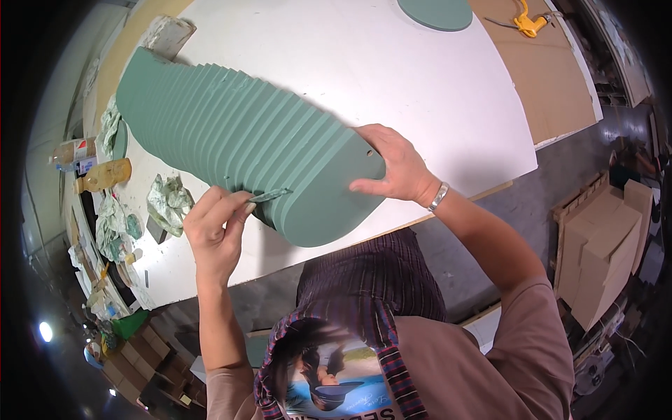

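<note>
A long row of green boards (217,119) with rounded ends leans on edge across the white table, packed face to face. My right hand (395,164) grips the nearest board (329,192) at its right end, thumb on the flat face and fingers over the far edge, beside a small hole. Between the thumb and fingers of my left hand (215,224) is pinched a thin green-smeared strip (271,195). Its tip lies against the left edges of the front boards. Whether it is a blade, a stick or folded cloth I cannot tell.
A pale block (168,36) stands at the row's far end. Crumpled stained rags (168,199), a yellowish bottle (105,175) and a clear bottle (73,152) lie left. Far off are another green board (439,12) and a yellow air gun (530,25). Cardboard boxes (598,245) stand right.
</note>
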The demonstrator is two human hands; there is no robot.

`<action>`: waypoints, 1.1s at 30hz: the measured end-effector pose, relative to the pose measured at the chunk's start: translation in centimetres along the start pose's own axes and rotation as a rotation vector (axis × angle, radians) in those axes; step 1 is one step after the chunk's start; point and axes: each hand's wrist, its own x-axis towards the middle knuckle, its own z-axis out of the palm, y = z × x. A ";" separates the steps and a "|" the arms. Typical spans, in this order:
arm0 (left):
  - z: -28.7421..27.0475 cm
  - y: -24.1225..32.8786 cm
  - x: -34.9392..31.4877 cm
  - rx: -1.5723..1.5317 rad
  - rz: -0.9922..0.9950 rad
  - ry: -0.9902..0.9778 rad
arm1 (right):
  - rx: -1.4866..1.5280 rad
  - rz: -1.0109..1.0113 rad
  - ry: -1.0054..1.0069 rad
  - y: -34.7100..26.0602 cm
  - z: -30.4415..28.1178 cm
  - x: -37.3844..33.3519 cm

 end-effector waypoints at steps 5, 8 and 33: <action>0.1 -0.3 0.0 -0.054 -0.015 0.052 | -0.012 -0.044 0.030 0.5 0.2 -0.1; 0.2 -0.3 0.1 -0.067 -0.044 -0.016 | -0.007 -0.021 0.019 0.3 0.2 0.0; 0.0 -0.2 -0.3 -0.134 -0.169 -0.012 | -0.021 -0.018 0.019 0.0 0.0 0.1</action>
